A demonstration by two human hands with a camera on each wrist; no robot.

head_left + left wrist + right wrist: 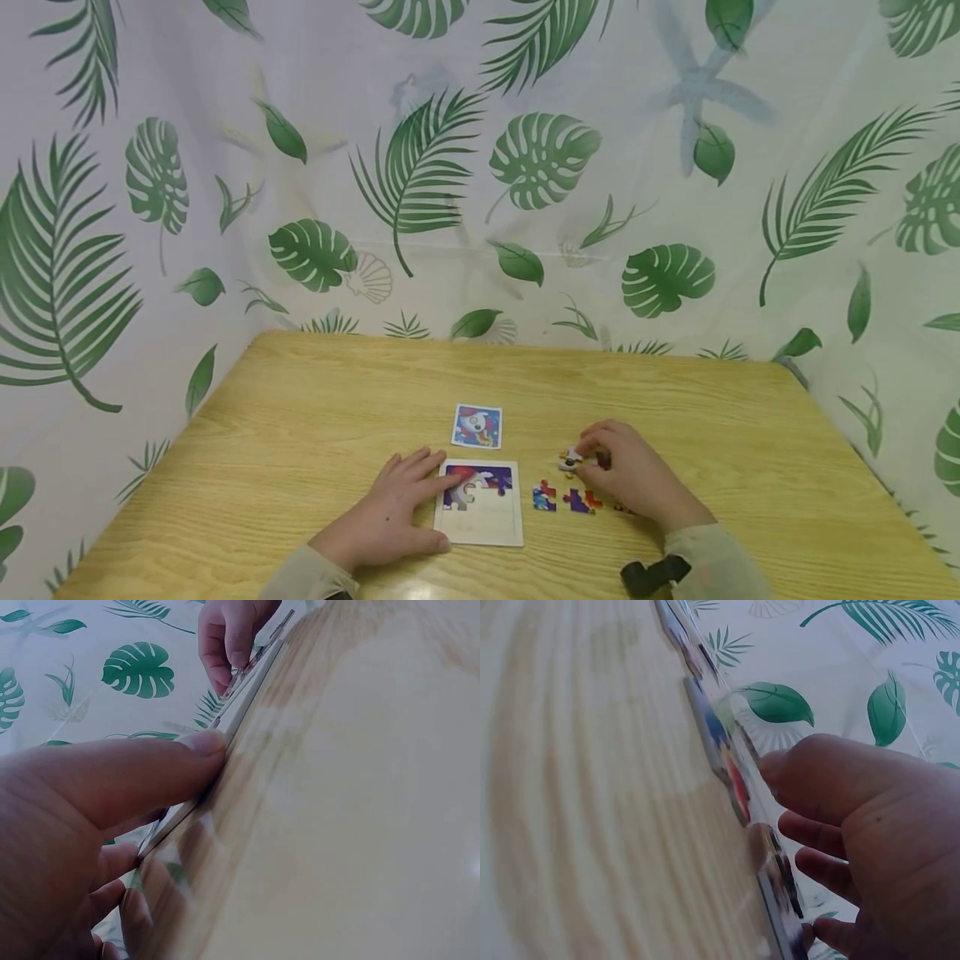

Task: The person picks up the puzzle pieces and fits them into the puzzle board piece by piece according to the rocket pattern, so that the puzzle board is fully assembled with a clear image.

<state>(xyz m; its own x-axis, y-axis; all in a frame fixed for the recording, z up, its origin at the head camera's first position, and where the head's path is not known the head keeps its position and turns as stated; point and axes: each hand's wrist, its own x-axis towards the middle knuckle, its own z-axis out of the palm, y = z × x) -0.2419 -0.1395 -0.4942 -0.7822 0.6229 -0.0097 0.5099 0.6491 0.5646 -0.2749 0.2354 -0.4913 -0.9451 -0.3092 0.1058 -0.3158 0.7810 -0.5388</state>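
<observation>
A jigsaw puzzle tray (480, 527) with a pale frame lies on the table, its upper part filled with joined pieces. My left hand (397, 510) rests along the tray's left side with fingers spread; its thumb (161, 776) lies at the tray's near edge in the left wrist view. To the tray's right, my right hand (626, 475) pinches a white-and-dark puzzle piece (570, 461) down at the table. Below that hand lie a blue-and-red piece (545, 497) and a purple-and-red piece (581, 500). Another piece (622, 507) is partly hidden by the hand.
A small picture card (477, 427) showing a white figure on blue lies just beyond the tray. The wooden table (337, 392) meets a leaf-patterned curtain (450, 208) at the back and sides. A black strap (655, 575) is at the right sleeve.
</observation>
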